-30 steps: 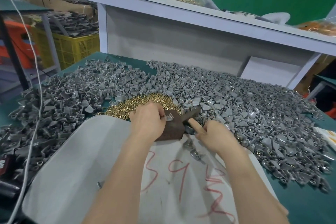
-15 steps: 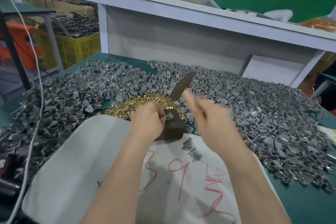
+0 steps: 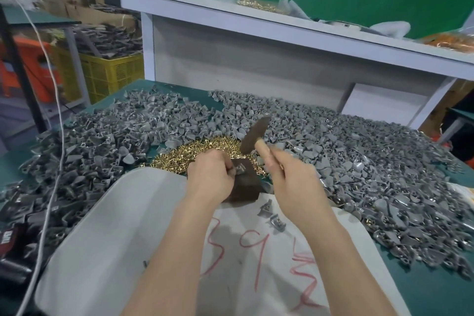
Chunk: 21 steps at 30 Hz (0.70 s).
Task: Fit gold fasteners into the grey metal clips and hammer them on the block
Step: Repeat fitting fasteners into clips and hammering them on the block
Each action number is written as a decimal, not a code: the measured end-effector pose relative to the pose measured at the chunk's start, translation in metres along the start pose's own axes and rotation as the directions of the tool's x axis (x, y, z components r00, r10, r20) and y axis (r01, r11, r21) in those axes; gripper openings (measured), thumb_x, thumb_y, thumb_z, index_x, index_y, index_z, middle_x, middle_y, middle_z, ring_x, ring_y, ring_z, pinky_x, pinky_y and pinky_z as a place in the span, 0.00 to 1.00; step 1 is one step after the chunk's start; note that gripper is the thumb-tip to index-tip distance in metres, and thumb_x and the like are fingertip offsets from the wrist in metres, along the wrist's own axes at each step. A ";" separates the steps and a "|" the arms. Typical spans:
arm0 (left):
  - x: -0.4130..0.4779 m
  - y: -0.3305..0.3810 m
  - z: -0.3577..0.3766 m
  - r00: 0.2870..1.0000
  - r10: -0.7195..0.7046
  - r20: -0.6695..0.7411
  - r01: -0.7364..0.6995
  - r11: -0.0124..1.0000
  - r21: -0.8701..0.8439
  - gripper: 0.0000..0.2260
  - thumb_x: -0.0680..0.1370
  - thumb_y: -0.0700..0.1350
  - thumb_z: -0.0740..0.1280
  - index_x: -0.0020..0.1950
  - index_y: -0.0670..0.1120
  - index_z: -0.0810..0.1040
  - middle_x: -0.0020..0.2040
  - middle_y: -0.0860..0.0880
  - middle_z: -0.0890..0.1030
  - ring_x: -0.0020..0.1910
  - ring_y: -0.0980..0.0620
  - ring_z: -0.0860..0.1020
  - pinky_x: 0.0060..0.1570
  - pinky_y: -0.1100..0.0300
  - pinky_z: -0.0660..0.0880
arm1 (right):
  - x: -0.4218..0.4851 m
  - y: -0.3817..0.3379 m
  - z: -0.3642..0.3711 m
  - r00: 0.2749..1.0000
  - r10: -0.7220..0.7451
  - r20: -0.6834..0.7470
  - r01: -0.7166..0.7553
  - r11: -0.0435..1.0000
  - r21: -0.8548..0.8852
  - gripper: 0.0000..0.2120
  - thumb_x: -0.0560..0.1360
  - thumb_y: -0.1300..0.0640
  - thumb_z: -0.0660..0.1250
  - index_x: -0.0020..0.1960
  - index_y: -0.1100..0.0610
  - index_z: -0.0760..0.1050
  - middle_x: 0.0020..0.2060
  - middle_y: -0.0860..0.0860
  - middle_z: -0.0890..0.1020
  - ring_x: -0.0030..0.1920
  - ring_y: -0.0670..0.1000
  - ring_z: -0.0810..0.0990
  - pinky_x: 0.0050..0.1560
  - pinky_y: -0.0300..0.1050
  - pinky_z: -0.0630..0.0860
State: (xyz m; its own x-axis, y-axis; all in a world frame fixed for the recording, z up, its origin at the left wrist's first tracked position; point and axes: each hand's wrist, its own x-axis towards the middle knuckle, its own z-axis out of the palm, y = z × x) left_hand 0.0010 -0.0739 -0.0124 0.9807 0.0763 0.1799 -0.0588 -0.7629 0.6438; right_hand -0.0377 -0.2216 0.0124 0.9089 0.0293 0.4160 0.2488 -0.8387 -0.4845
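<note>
A dark brown block [image 3: 247, 188] stands at the far edge of a white sack [image 3: 123, 215]. My left hand [image 3: 211, 178] pinches a grey metal clip [image 3: 239, 169] on top of the block. My right hand [image 3: 295, 182] grips a hammer [image 3: 255, 133], its dark head raised above and behind the block. A heap of gold fasteners [image 3: 195, 152] lies just beyond the block. Loose grey clips [image 3: 359, 161] cover the green table all around. Two clips [image 3: 272, 214] lie on the sack to the right of the block.
A white cable [image 3: 55, 161] hangs down on the left. A yellow crate [image 3: 112, 75] full of grey parts stands behind the table's left corner. A white shelf [image 3: 282, 23] with bags runs across the back. Red marks [image 3: 256, 251] are written on the sack.
The hammer went from resting on the block a second ago to raised; since half a second ago it has come down slightly. My left hand stays at the clip on the block.
</note>
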 end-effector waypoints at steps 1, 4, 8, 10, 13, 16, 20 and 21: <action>0.001 0.000 0.000 1.000 -0.009 0.002 0.009 1.000 -0.001 0.04 0.76 0.43 0.67 0.46 0.47 0.82 0.49 0.47 0.81 0.51 0.44 0.77 0.54 0.50 0.75 | 0.000 0.001 -0.002 0.993 -0.029 -0.118 0.033 0.999 0.037 0.20 0.79 0.41 0.51 0.65 0.45 0.72 0.36 0.49 0.80 0.34 0.49 0.78 0.33 0.42 0.73; 0.001 0.000 0.001 1.000 -0.022 0.001 0.022 1.000 -0.004 0.04 0.76 0.43 0.67 0.45 0.48 0.82 0.48 0.47 0.81 0.51 0.43 0.78 0.54 0.51 0.75 | 0.002 -0.001 -0.003 0.997 -0.042 -0.062 0.043 0.999 0.009 0.16 0.80 0.40 0.52 0.58 0.45 0.74 0.31 0.46 0.75 0.32 0.50 0.76 0.33 0.40 0.70; 0.000 -0.001 0.000 1.000 -0.006 -0.010 0.006 1.000 -0.009 0.04 0.76 0.43 0.67 0.46 0.48 0.81 0.48 0.47 0.81 0.51 0.44 0.78 0.54 0.50 0.75 | 0.000 0.002 0.000 0.994 0.029 0.108 -0.025 0.999 -0.040 0.21 0.79 0.37 0.50 0.55 0.48 0.76 0.34 0.49 0.80 0.39 0.53 0.79 0.42 0.47 0.75; 0.002 -0.001 0.000 1.000 -0.012 -0.004 0.012 1.000 -0.014 0.04 0.76 0.42 0.67 0.46 0.47 0.81 0.49 0.48 0.81 0.51 0.44 0.78 0.55 0.50 0.75 | 0.002 0.002 -0.004 0.997 0.002 -0.080 0.001 0.999 0.033 0.20 0.79 0.39 0.51 0.58 0.47 0.76 0.31 0.47 0.78 0.31 0.42 0.76 0.35 0.42 0.73; 0.002 -0.001 0.001 1.000 -0.022 0.012 0.022 1.000 -0.022 0.05 0.76 0.42 0.66 0.47 0.46 0.82 0.49 0.48 0.81 0.51 0.44 0.78 0.55 0.50 0.75 | 0.001 0.002 -0.009 0.973 -0.029 -0.227 0.056 0.992 0.113 0.16 0.80 0.42 0.53 0.61 0.45 0.74 0.26 0.44 0.73 0.25 0.38 0.72 0.23 0.31 0.64; 0.000 -0.001 0.000 1.000 -0.011 -0.009 0.011 1.000 -0.008 0.05 0.76 0.41 0.67 0.45 0.49 0.81 0.49 0.48 0.81 0.51 0.44 0.78 0.55 0.50 0.74 | -0.002 0.001 -0.001 0.997 0.002 0.075 -0.004 1.000 0.020 0.19 0.78 0.37 0.52 0.54 0.46 0.76 0.26 0.45 0.73 0.26 0.43 0.72 0.27 0.35 0.65; 0.000 0.000 -0.002 1.000 -0.015 -0.003 0.015 1.000 0.005 0.05 0.76 0.41 0.67 0.46 0.49 0.81 0.50 0.47 0.81 0.52 0.44 0.77 0.56 0.50 0.73 | 0.002 0.007 0.001 0.993 0.057 0.099 -0.056 0.998 -0.012 0.22 0.78 0.35 0.50 0.49 0.48 0.76 0.31 0.48 0.77 0.34 0.51 0.76 0.38 0.47 0.73; 0.000 0.000 -0.003 1.000 -0.015 -0.002 0.015 1.000 0.005 0.05 0.76 0.41 0.67 0.47 0.49 0.81 0.50 0.47 0.81 0.52 0.44 0.77 0.56 0.50 0.73 | 0.004 0.009 0.000 0.997 0.063 0.048 -0.064 0.998 0.012 0.22 0.79 0.36 0.50 0.48 0.49 0.75 0.31 0.48 0.78 0.33 0.51 0.77 0.38 0.47 0.74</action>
State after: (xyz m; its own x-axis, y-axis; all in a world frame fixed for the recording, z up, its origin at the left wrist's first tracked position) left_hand 0.0009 -0.0720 -0.0106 0.9812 0.0888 0.1716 -0.0431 -0.7651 0.6425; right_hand -0.0321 -0.2291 0.0099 0.9379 0.0025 0.3468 0.1942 -0.8324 -0.5191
